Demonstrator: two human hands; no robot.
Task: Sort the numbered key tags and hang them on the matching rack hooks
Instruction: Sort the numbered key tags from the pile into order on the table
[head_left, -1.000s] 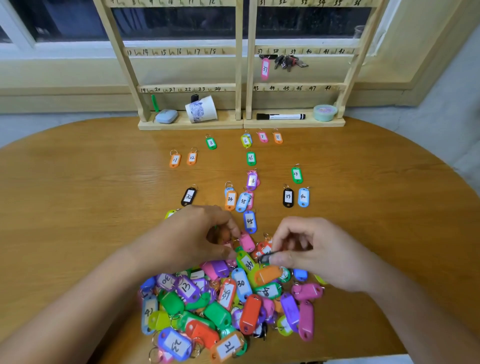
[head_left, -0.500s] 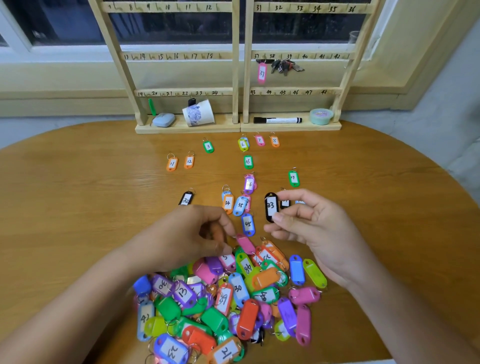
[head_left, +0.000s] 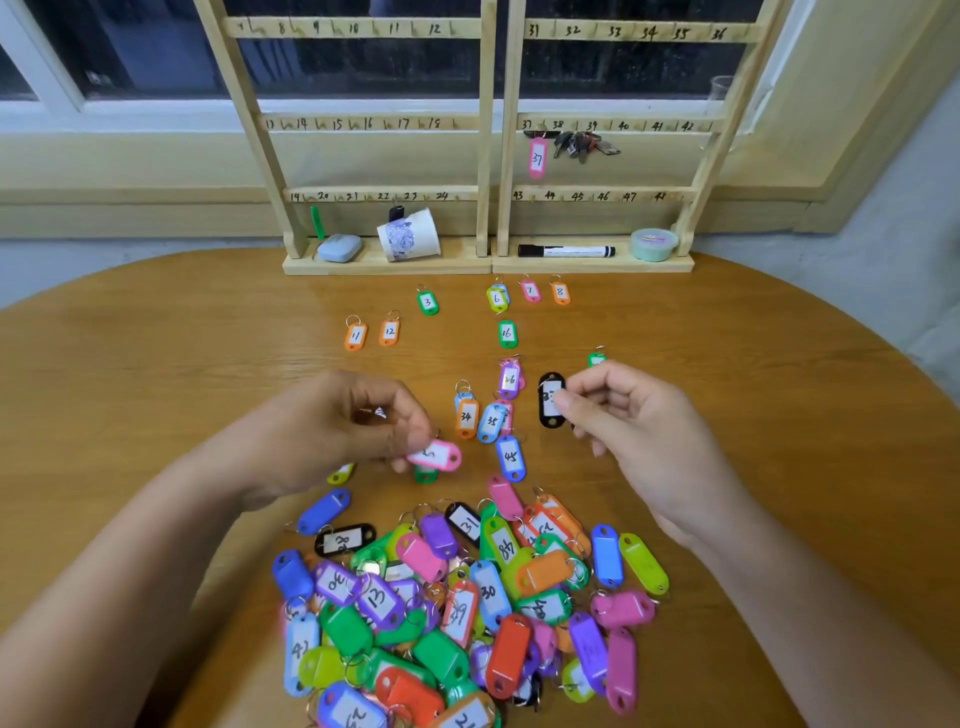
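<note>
Head view. Pinched a pink tag (head_left: 435, 455) in the left grip (head_left: 332, 426), thumb and fingertips closed on one end, low over the counter (head_left: 156, 395) just beyond the far edge of the pile (head_left: 467, 597); label side up, probably for reading, digits too blurred to tell. Held a black tag (head_left: 550, 400) upright in the right grip (head_left: 639, 431), closed on its right edge, with the thumb over part of a number starting with 3; kept near tag 34 (head_left: 466, 417) and tag 35 (head_left: 491, 421), likely for setting down among the thirties. Laid the sorted tags in loose rows, low numbers near the rack (head_left: 491, 156), higher ones nearer the pile, seemingly to mirror the rack's order. Hung only tag 37 (head_left: 537, 158) so far, beside a bunch of keys (head_left: 582, 144). Worked on a rounded wooden counter pushed up to a window sill, with a marker (head_left: 566, 251), a tipped paper cup (head_left: 410, 240) and a small tub (head_left: 653, 244) on the rack's base.
</note>
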